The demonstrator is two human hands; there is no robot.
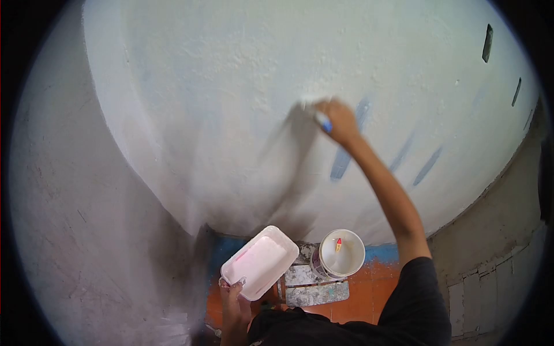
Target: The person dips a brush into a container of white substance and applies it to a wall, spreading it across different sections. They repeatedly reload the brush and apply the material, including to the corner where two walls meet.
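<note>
1. While the right hand [340,120] is raised to the wall [231,86], a brush [319,117] is held in it, with the fingers wrapped tight around the blue handle.
2. The brush tip is pressed on the wall, near the middle of the picture, just left of the hand. It is blurred, so the bristles cannot be seen well.
3. The brush is judged to be light and easy to lift. The handle looks stiff, and the bristles are likely soft and bendy.
4. The handle is the best place to be held, close to the bristles, so the tip can be steered. Wet paint may make it slippery.
5. A white tray [259,261] is held low down by the left hand [231,286]. One corner of the rim is pinched, with the thumb on top.
6. The tray looks thin and light, but paint is held inside it. It is judged to be wobbly when held by one corner, so it should be kept flat or paint may be spilled.
7. A white bucket [341,254] is set on a paint-stained stool [314,282], just right of the tray. Something small and red lies in it.
8. Blue streaks [341,161] are seen on the wall beside the right arm, not yet covered in white.
9. An orange floor [363,294] is seen below.
</note>
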